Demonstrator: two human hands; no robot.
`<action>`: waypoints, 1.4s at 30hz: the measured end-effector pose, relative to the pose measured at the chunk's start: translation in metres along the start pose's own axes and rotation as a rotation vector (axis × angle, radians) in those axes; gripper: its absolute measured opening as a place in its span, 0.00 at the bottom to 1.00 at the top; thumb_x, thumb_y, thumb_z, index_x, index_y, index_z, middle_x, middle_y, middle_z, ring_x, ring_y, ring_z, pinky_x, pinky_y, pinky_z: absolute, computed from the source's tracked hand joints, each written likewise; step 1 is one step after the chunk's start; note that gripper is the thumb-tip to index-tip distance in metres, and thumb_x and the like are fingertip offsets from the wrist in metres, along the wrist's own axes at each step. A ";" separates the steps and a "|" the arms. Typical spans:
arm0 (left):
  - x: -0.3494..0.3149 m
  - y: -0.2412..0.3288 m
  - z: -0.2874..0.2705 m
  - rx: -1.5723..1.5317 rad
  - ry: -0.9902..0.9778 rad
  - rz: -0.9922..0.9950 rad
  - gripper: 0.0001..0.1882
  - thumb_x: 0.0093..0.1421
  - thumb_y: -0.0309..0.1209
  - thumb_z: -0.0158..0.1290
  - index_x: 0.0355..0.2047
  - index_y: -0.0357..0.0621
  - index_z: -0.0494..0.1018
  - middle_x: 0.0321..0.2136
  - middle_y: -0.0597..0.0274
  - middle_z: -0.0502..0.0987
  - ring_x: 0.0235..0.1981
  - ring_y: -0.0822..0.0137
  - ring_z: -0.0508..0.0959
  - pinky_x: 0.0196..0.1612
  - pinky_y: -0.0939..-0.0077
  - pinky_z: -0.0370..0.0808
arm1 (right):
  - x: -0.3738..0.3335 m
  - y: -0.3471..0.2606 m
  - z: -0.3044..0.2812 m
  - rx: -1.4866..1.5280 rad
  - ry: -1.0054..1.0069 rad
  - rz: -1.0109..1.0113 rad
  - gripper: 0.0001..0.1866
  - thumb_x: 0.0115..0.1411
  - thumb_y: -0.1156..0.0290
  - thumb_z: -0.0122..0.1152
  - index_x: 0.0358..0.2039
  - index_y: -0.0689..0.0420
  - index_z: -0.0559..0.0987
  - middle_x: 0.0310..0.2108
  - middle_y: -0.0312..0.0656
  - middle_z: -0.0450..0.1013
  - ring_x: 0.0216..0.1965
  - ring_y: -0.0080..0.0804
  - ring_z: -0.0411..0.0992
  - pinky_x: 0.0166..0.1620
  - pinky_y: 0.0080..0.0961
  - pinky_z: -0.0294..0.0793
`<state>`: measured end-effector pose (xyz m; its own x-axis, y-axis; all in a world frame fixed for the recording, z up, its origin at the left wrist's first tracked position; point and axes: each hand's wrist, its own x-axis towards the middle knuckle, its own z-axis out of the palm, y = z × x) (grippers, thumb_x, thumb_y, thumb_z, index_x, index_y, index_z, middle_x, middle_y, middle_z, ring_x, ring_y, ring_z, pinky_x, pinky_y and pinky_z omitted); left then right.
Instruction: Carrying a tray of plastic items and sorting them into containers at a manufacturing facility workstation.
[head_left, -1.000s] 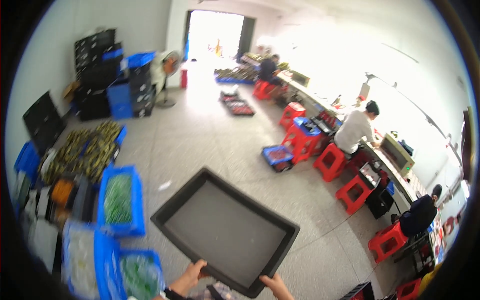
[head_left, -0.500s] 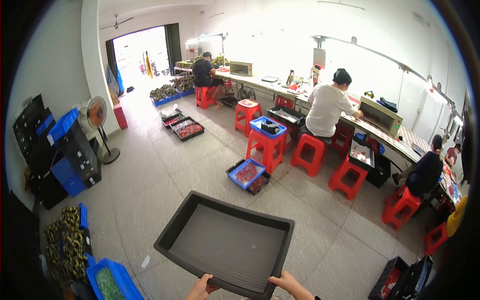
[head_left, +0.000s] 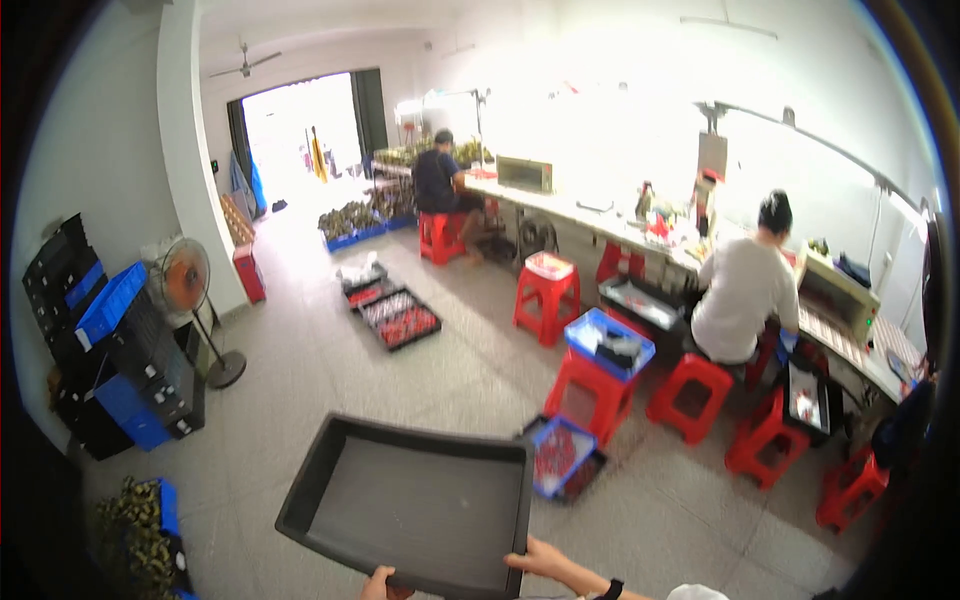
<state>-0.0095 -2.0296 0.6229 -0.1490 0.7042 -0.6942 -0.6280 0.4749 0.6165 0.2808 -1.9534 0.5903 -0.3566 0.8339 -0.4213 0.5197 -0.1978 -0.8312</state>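
A: Hands first. What do they hold?
B: Both are on one black tray [head_left: 415, 500]. The left hand [head_left: 385, 585] grips its near long edge, left of the middle; the right hand [head_left: 545, 562] grips near its near right corner. Each is closed to about the rim's thickness. The fingers under the tray are hidden, and the lower picture edge cuts off part of the left hand.

A: Where is the tray?
B: Held up in front of the body, over the grey floor [head_left: 250, 450]. Grey bottom in view, with a pale speck on it.

A: What lies nearest to it?
B: Just beyond its far right corner, on the floor, a blue tray of red pieces [head_left: 575, 468], overlapping a darker one. Behind that, a red stool [head_left: 590, 390] carrying a blue tray with dark items [head_left: 597, 360].

A: The worktop?
B: The long worktop [head_left: 600, 212] runs along the right. A person in white [head_left: 745, 300] sits at its room-side edge, near a cream box-shaped machine [head_left: 838, 290]; a person in dark clothes [head_left: 437, 183] sits toward its far end.

A: Left side?
B: Standing fan [head_left: 186, 278] beside stacked black and blue crates [head_left: 160, 360].
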 end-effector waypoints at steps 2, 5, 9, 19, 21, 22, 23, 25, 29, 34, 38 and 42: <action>0.088 0.046 0.015 -0.028 -0.057 -0.045 0.08 0.51 0.36 0.50 0.23 0.45 0.70 0.20 0.66 0.74 0.22 0.69 0.74 0.31 0.74 0.73 | 0.060 -0.050 -0.038 0.072 -0.014 0.041 0.35 0.49 0.52 0.57 0.51 0.61 0.61 0.38 0.48 0.70 0.33 0.32 0.72 0.34 0.27 0.71; 0.177 0.110 0.073 -0.040 -0.116 -0.174 0.10 0.54 0.34 0.48 0.27 0.40 0.72 0.21 0.65 0.75 0.24 0.70 0.74 0.32 0.76 0.72 | 0.133 -0.088 -0.081 0.140 0.239 0.094 0.18 0.55 0.63 0.54 0.41 0.63 0.74 0.32 0.45 0.73 0.32 0.27 0.70 0.38 0.23 0.69; 0.270 0.212 0.176 0.233 -0.142 -0.147 0.20 0.52 0.33 0.45 0.42 0.30 0.62 0.35 0.48 0.72 0.35 0.58 0.75 0.39 0.62 0.75 | 0.247 -0.080 -0.142 -0.065 0.354 -0.008 0.32 0.49 0.55 0.58 0.49 0.61 0.63 0.31 0.45 0.71 0.26 0.30 0.71 0.31 0.24 0.71; 0.567 0.393 0.406 0.343 -0.214 -0.184 0.14 0.51 0.34 0.47 0.35 0.39 0.68 0.30 0.55 0.74 0.30 0.59 0.76 0.35 0.62 0.76 | 0.540 -0.175 -0.352 0.087 0.463 0.035 0.34 0.46 0.53 0.55 0.50 0.61 0.63 0.41 0.56 0.69 0.43 0.48 0.69 0.45 0.33 0.68; 0.606 0.428 0.431 0.255 -0.314 -0.174 0.16 0.50 0.34 0.47 0.35 0.35 0.67 0.28 0.53 0.74 0.27 0.60 0.77 0.33 0.64 0.76 | 0.588 -0.222 -0.395 -0.015 0.403 0.150 0.36 0.46 0.52 0.54 0.51 0.61 0.62 0.40 0.58 0.69 0.43 0.50 0.69 0.45 0.33 0.68; 0.632 0.445 0.452 0.257 -0.319 -0.164 0.16 0.50 0.34 0.47 0.34 0.34 0.67 0.27 0.52 0.75 0.27 0.60 0.77 0.33 0.65 0.77 | 0.624 -0.218 -0.407 -0.054 0.429 0.142 0.32 0.47 0.58 0.58 0.50 0.61 0.62 0.33 0.47 0.72 0.31 0.32 0.72 0.36 0.26 0.71; 0.658 0.461 0.472 0.257 -0.324 -0.152 0.16 0.50 0.34 0.47 0.34 0.33 0.67 0.27 0.52 0.75 0.27 0.59 0.77 0.32 0.66 0.77 | 0.655 -0.213 -0.421 -0.056 0.432 0.158 0.32 0.47 0.58 0.58 0.50 0.61 0.62 0.33 0.47 0.72 0.31 0.32 0.72 0.36 0.26 0.71; 0.728 0.495 0.508 0.278 -0.336 -0.151 0.16 0.50 0.34 0.47 0.34 0.33 0.67 0.27 0.52 0.75 0.27 0.59 0.77 0.32 0.67 0.77 | 0.723 -0.216 -0.448 0.001 0.481 0.147 0.31 0.48 0.58 0.58 0.50 0.60 0.62 0.29 0.44 0.72 0.26 0.29 0.72 0.30 0.24 0.72; 0.856 0.562 0.592 0.377 -0.403 -0.198 0.15 0.51 0.33 0.47 0.35 0.33 0.67 0.26 0.52 0.75 0.26 0.59 0.77 0.31 0.67 0.77 | 0.842 -0.240 -0.509 0.239 0.493 0.187 0.29 0.50 0.62 0.57 0.50 0.60 0.62 0.32 0.42 0.71 0.28 0.26 0.70 0.28 0.23 0.72; 0.968 0.639 0.737 0.441 -0.490 -0.275 0.14 0.52 0.33 0.45 0.35 0.34 0.68 0.29 0.54 0.75 0.29 0.60 0.77 0.35 0.67 0.76 | 0.948 -0.274 -0.613 0.076 0.691 0.271 0.36 0.45 0.52 0.56 0.51 0.61 0.62 0.40 0.57 0.70 0.43 0.51 0.69 0.45 0.34 0.67; 1.048 0.678 0.850 0.609 -0.635 -0.314 0.16 0.52 0.35 0.46 0.37 0.35 0.67 0.32 0.54 0.74 0.30 0.61 0.77 0.37 0.68 0.76 | 1.008 -0.288 -0.684 0.137 0.885 0.298 0.33 0.45 0.55 0.58 0.48 0.62 0.65 0.39 0.55 0.71 0.43 0.49 0.69 0.45 0.33 0.67; 1.135 0.697 0.977 0.725 -0.742 -0.268 0.14 0.53 0.34 0.45 0.36 0.38 0.67 0.29 0.58 0.75 0.28 0.64 0.77 0.37 0.67 0.75 | 1.082 -0.305 -0.776 0.313 0.988 0.370 0.29 0.45 0.60 0.58 0.46 0.61 0.67 0.38 0.51 0.72 0.41 0.41 0.71 0.43 0.29 0.68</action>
<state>0.1297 -0.3837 0.6275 0.5813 0.5592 -0.5911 0.0690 0.6900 0.7206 0.3391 -0.5910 0.6700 0.6314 0.7136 -0.3036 0.1967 -0.5260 -0.8274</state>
